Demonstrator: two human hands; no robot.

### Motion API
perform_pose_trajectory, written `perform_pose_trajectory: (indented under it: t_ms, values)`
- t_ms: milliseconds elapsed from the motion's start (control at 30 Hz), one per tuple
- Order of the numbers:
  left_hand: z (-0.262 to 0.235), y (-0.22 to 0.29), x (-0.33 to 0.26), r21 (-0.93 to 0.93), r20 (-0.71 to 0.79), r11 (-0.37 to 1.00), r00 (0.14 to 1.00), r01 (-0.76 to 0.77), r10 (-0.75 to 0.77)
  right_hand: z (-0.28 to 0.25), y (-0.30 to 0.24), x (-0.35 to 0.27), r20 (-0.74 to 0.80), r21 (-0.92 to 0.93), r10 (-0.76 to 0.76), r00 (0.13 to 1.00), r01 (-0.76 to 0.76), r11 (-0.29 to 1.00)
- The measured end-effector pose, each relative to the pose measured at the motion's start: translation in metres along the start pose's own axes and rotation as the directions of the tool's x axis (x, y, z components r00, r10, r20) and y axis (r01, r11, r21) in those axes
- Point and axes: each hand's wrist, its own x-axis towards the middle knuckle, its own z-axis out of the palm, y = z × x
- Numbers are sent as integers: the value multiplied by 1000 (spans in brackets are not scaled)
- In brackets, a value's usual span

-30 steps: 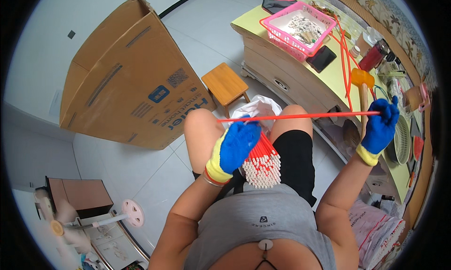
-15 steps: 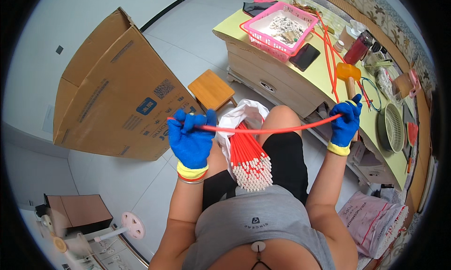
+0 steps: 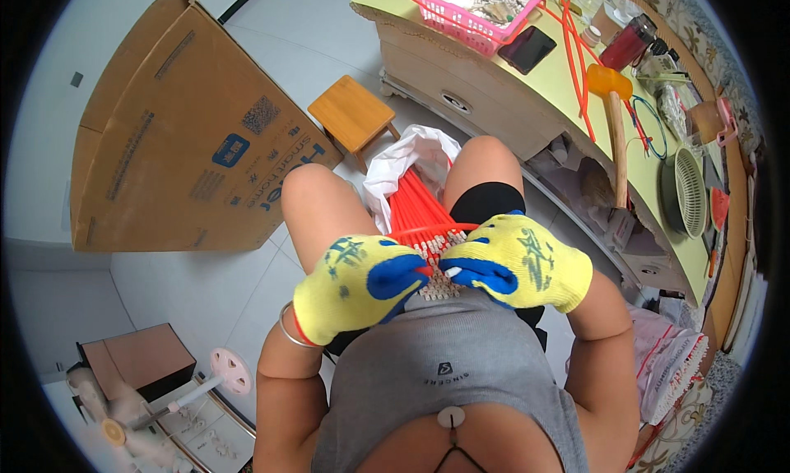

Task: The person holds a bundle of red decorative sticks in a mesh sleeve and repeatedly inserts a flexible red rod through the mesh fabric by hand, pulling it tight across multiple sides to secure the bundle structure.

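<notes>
My left hand [image 3: 362, 284], in a yellow glove with blue palm coating, pinches a red tube [image 3: 436, 229], its red tip poking out from the fingers. Facing it, my right hand [image 3: 522, 263], gloved alike, is closed, and a small white piece [image 3: 453, 272] shows at its fingertips. The tube bows in an arc between both hands; whether the white piece sits on its other end is hidden. The two tips are close together but apart. Behind and under my hands, a bundle of red tubes [image 3: 409, 200] with white ends stands in a white bag [image 3: 380, 183] between my legs.
At right, a dresser [image 3: 461, 70] bears a pink basket [image 3: 469, 33] of white pieces, a phone [image 3: 527, 50], a mallet [image 3: 615, 136], loose red tubes and a colander [image 3: 687, 193]. A wooden stool [image 3: 350, 111] and big carton [image 3: 181, 136] stand ahead and left.
Both hands have come inward and down toward my body, bending the stretched tube into an arc with its red tip near the white piece. The view has shifted a little.
</notes>
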Motion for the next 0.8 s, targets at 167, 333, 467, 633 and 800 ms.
perform_pose_trajectory:
  t_ms: [167,333,467,633,800]
  values:
    - [13,5,3,35,11,998,999,53,-53,20,9,-2,83,-118,-4,997,14,993]
    - [15,0,-1,42,28,998,998,49,-50,36,26,-18,106,-373,-77,991,111,921]
    - [11,2,-1,-3,46,996,995,93,-93,8,9,5,208,-177,-23,978,60,982]
    - [16,3,0,-30,25,990,990,139,-139,23,13,-3,105,-274,-63,992,90,958]
    - [21,1,-9,45,66,996,994,80,-82,29,16,-5,225,-453,-55,973,155,878]
